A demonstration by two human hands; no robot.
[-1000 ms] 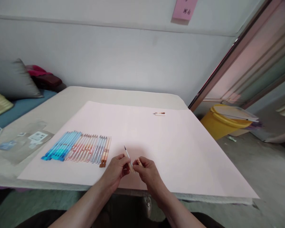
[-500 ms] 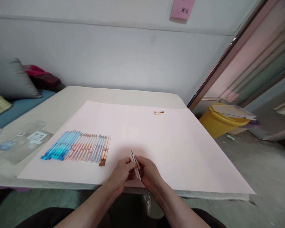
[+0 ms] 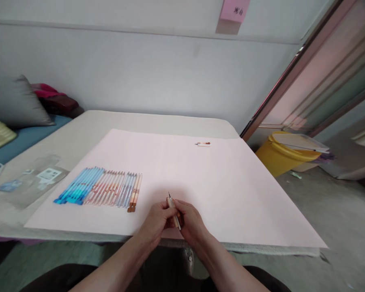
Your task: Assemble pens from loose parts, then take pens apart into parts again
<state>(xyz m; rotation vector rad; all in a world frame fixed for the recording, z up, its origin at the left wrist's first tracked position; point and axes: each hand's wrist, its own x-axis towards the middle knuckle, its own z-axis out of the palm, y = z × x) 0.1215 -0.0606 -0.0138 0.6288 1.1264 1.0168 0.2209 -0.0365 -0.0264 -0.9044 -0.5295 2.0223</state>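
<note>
Just above the near edge of the table, my left hand (image 3: pixel 157 219) is closed on a slim pale pen (image 3: pixel 174 215) with a thin dark tip pointing away from me. Closed around the pen's right side is my right hand (image 3: pixel 192 221), its fingers bent against a small orange-brown pen part that is mostly hidden. My fingertips meet around these pieces. Left of my hands lies a row of pens, with blue pens (image 3: pixel 85 182), red-and-white pens (image 3: pixel 106 188), grey-blue pens (image 3: pixel 126 190) and brown-and-cream pens (image 3: pixel 135 192) side by side.
A pink sheet (image 3: pixel 231 194) covers much of the table. Toward its back lie small pen parts (image 3: pixel 203 144). At the left rests a clear plastic bag (image 3: pixel 27 186) with a label. A grey cushion (image 3: pixel 15 101) is beyond it. A yellow bin (image 3: pixel 275 156) stands right of the table.
The pale pen and the orange-brown part have come closer together between my fingers, and less of the brown part shows. The pens on the table have not moved.
</note>
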